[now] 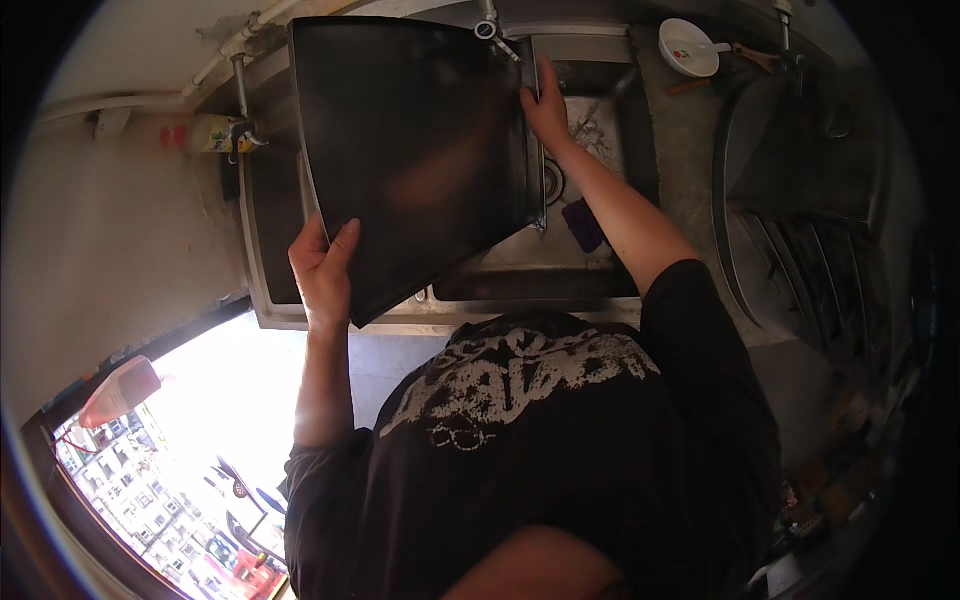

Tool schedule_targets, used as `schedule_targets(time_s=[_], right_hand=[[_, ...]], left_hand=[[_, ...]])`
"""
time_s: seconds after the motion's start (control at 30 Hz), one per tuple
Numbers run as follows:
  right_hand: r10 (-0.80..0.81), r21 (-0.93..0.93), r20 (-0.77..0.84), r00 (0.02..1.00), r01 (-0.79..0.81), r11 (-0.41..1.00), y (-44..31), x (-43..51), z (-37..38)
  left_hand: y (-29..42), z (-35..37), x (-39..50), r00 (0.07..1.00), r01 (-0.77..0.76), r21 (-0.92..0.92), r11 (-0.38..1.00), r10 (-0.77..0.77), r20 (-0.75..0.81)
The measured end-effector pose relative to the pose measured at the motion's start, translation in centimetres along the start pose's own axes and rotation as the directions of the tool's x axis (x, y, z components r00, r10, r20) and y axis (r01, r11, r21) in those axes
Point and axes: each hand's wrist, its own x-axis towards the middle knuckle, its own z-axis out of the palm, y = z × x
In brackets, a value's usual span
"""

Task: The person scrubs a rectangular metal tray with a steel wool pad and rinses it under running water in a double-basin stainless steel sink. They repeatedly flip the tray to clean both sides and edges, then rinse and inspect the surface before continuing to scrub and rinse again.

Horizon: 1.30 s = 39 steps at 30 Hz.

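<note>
A large dark flat panel with a thin raised rim [420, 150] is tilted over the double-basin metal sink [487, 322]. My left hand [322, 262] grips its left edge near the bottom corner, thumb on top. At the upper right edge of the panel, my right hand [549, 112] holds the narrow lip. A metal faucet [487, 30] reaches over the panel's top edge. Inside the right basin lie a round drain [553, 182], partly hidden by the panel, and a dark purple sponge or cloth [583, 226] beside my right forearm. Most of the left basin is covered.
A white bowl with a handle [688, 49] rests on the counter at the upper right. Beyond the counter stands a dark basin-like fixture with slats [802, 195]. On the left, a second tap [244, 131] and a yellow-labelled bottle [214, 133] sit by the wall. A bright doorway opens lower left.
</note>
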Motion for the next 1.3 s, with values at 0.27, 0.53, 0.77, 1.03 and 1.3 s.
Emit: schedule_targets(time_s=[0.27, 0.53, 0.77, 1.03, 1.3], right_hand=[[0.216, -0.039, 0.222, 0.951, -0.213, 0.976, 3.7, -8.9, -2.5], [0.740, 0.306, 0.438, 0.511, -0.858, 0.412, 4.5, -12.2, -2.8], [0.779, 0.688, 0.437, 0.449, -0.725, 0.032, 5.6, -8.0, 0.2], [0.766, 0.583, 0.423, 0.484, -0.792, 0.179, 4.5, -7.6, 2.3], [0.786, 0.642, 0.320, 0.529, -0.731, 0.231, 4.3, -9.0, 1.9]], left_hand=[[-2.6, 0.1, -1.3, 0.996, -0.076, 0.074, 0.994, 0.080, -0.049], [-4.7, 2.0, -1.4, 0.946, -0.213, 0.117, 0.970, 0.235, -0.224], [-6.1, 4.2, -2.8, 0.899, -0.279, 0.212, 0.937, 0.332, -0.284], [-6.3, 4.5, -3.5, 0.863, -0.316, 0.317, 0.894, 0.410, -0.296], [-7.3, 3.9, -3.5, 0.873, -0.281, 0.240, 0.929, 0.351, -0.339]])
